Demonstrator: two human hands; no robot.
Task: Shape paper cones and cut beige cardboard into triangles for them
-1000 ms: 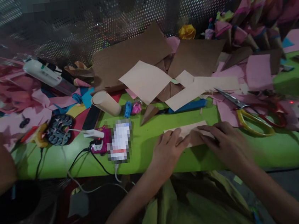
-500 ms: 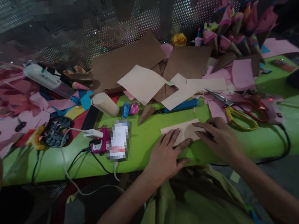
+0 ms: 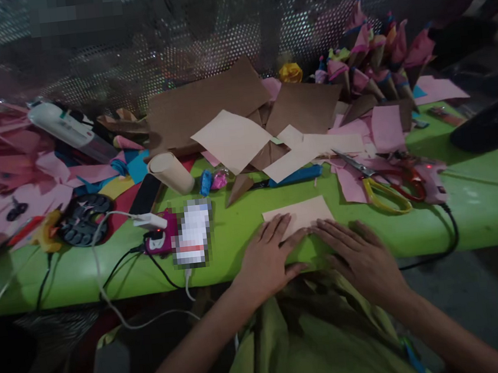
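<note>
A small tan sheet of paper (image 3: 300, 213) lies flat near the front edge of the green table (image 3: 245, 234). My left hand (image 3: 268, 258) rests flat on its near left corner, fingers stretched out and slightly spread. My right hand (image 3: 361, 258) lies flat beside it on the paper's near right edge, fingers extended toward the left hand. Neither hand grips anything. The near part of the sheet is hidden under my fingers.
Yellow-handled scissors (image 3: 382, 187) and a red glue gun (image 3: 430, 179) with a black cord lie to the right. Brown card sheets (image 3: 205, 105), cream paper (image 3: 232, 138), a paper roll (image 3: 170, 172), pink scraps and paper cones (image 3: 369, 61) crowd the back. A power strip (image 3: 159, 240) with cables sits at the left.
My right hand slid down and back from the paper's right part to its near edge, uncovering more of the sheet. My left hand stayed pressing. The view shifted slightly.
</note>
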